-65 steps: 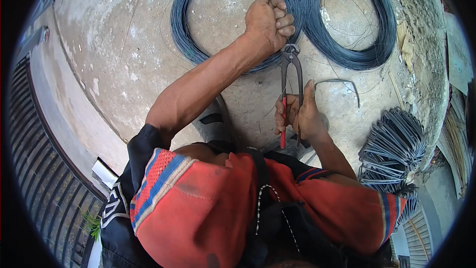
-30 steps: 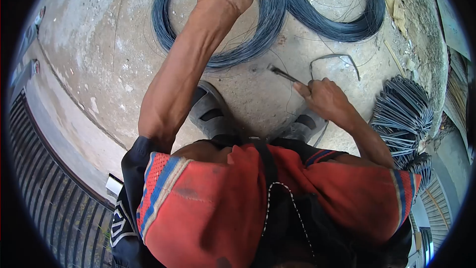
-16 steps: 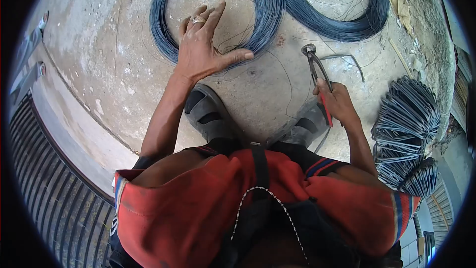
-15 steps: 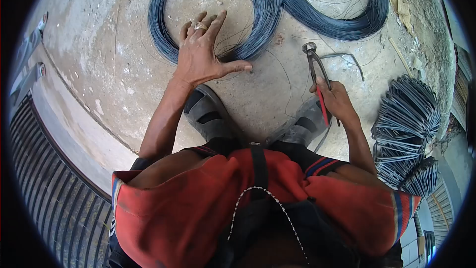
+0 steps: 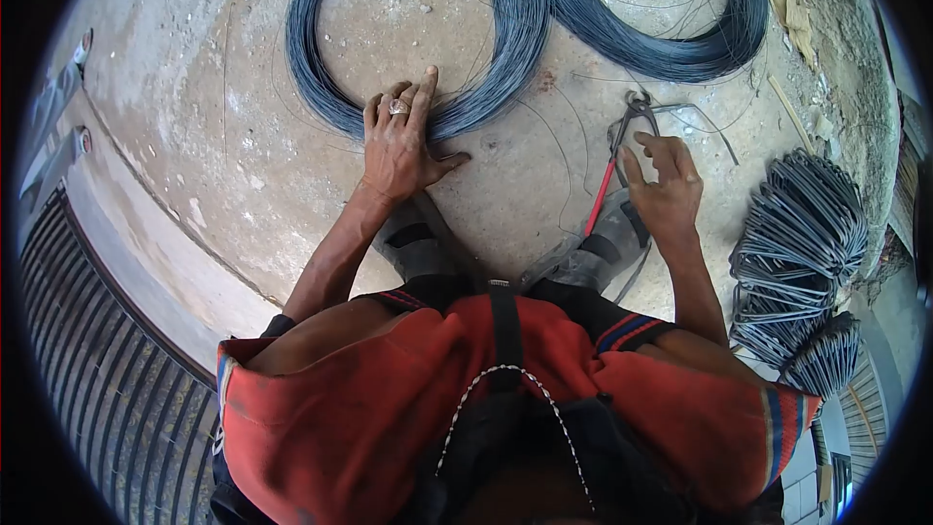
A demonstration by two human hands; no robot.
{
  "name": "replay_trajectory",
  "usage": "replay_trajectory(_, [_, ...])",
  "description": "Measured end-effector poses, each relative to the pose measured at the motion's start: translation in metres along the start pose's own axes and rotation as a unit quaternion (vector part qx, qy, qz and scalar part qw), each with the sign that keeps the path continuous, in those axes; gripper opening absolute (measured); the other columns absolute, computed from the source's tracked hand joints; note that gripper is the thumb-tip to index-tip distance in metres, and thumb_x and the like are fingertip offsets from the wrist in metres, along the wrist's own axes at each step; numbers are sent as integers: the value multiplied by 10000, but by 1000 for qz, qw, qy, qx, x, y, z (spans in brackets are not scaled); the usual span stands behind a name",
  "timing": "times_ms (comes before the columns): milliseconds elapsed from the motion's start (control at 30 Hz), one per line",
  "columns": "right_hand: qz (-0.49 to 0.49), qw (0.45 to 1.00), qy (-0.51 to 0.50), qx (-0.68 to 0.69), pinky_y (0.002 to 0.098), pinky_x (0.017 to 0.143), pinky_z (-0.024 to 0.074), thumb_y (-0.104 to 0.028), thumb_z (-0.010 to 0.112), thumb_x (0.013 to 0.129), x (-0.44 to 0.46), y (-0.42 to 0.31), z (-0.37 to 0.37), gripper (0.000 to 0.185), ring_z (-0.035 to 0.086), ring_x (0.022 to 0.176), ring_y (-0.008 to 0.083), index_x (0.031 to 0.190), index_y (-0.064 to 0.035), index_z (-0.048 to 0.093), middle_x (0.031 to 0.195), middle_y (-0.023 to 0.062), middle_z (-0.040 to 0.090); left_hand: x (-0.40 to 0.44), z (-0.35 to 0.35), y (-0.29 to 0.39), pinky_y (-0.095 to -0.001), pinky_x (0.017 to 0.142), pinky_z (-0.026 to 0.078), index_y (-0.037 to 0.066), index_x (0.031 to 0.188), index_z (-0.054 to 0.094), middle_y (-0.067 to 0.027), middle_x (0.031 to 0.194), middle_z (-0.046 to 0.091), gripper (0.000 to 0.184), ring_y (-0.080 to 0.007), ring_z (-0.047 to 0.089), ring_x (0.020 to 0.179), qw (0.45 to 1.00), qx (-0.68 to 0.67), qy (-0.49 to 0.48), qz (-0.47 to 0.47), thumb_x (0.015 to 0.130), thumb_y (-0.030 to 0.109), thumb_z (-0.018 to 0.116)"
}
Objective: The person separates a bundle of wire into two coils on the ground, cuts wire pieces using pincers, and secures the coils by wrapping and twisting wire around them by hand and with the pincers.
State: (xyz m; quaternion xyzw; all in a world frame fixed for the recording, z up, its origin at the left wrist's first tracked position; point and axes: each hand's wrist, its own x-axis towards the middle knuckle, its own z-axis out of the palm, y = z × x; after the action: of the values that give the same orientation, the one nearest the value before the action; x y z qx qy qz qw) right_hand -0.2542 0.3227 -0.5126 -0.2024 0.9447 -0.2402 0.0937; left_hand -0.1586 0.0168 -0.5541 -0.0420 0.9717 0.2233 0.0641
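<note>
My left hand [image 5: 397, 146], with a ring on one finger, rests with thumb and fingers apart on the near edge of the left coil of dark wire [image 5: 316, 68]. Pincers [image 5: 603, 190] with a red handle lie on the ground by my right shoe, jaws pointing away from me. Just right of them is my right hand [image 5: 666, 185], its fingers apart and bent, and nothing shows in its grasp. Past the pincers' jaws lies a bent dark rod [image 5: 685, 107].
A second wire coil [image 5: 680, 58] is at the upper right. Bundles of bent metal rods [image 5: 802, 243] lie at the right. My shoes [image 5: 413, 238] stand between my hands. A slatted metal grate [image 5: 117, 360] runs along the left.
The left hand has come down from above the coil to its near edge. The right hand has let go of the pincers, which now lie tilted on the ground beside it.
</note>
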Motion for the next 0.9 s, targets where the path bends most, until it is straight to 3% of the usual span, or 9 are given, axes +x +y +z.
replay_trajectory(100, [-9,989,-100,-107,385,708,503,-221,682,797,14,-17,33,267,617,811,286,1001,-53,642,928,150,633,0,-3,1,-500,990,298,63,1414,296,-143,1213,499,1156,-324,433,1179,1000,-5,22,10,489,496,838])
replay_trajectory(200, [-36,994,-66,-83,397,675,499,-217,661,788,7,5,60,225,608,771,311,907,-29,628,844,151,626,7,-24,-3,-501,1002,303,49,1386,343,-182,1247,453,1065,-364,412,1195,990,-68,111,55,577,591,775])
replay_trajectory(300, [-49,993,-63,-85,392,665,497,-178,643,790,9,-3,60,172,605,761,317,818,-14,600,764,156,620,65,-55,-49,-504,1020,297,36,1390,327,-187,1288,420,1051,-389,378,1221,962,23,264,67,589,535,789])
replay_trajectory(367, [-61,990,-66,-111,393,652,497,-159,632,791,11,-9,60,153,602,747,320,774,-15,581,735,166,620,124,-73,-88,-483,1000,345,35,1390,320,-226,1263,458,1018,-402,420,1191,952,89,288,52,599,468,793])
replay_trajectory(433, [-69,984,-63,-151,397,625,497,-139,625,787,9,-13,63,144,598,730,325,734,-20,564,723,177,620,172,-88,-104,-463,994,372,70,1395,319,-252,1243,487,943,-393,463,1170,969,125,203,69,616,334,780])
replay_trajectory(500, [-46,984,-72,-154,409,606,500,-138,616,785,10,-15,66,135,610,701,338,729,-24,569,708,188,622,210,-80,-136,-429,964,413,66,1344,401,-251,1192,538,819,-372,522,1114,993,72,63,65,616,240,734])
replay_trajectory(600, [35,984,-114,-136,438,603,504,-147,608,779,15,-20,62,143,624,668,367,721,-20,579,689,202,625,238,-86,-132,-411,902,460,44,1242,504,-227,1100,598,687,-366,576,1029,988,135,-47,62,609,217,707])
replay_trajectory(733, [115,978,-156,-78,472,654,507,-156,598,770,20,-28,55,169,627,651,409,708,0,601,686,222,628,237,-83,-118,-412,841,485,26,1125,571,-210,988,637,562,-368,608,949,985,156,-71,27,606,197,697])
replay_trajectory(900, [110,971,-194,-82,482,683,506,-154,598,746,27,-26,53,177,623,701,426,707,16,626,735,252,629,224,-83,-112,-427,798,490,37,1053,600,-210,952,645,467,-355,617,923,991,121,-46,-33,630,221,676])
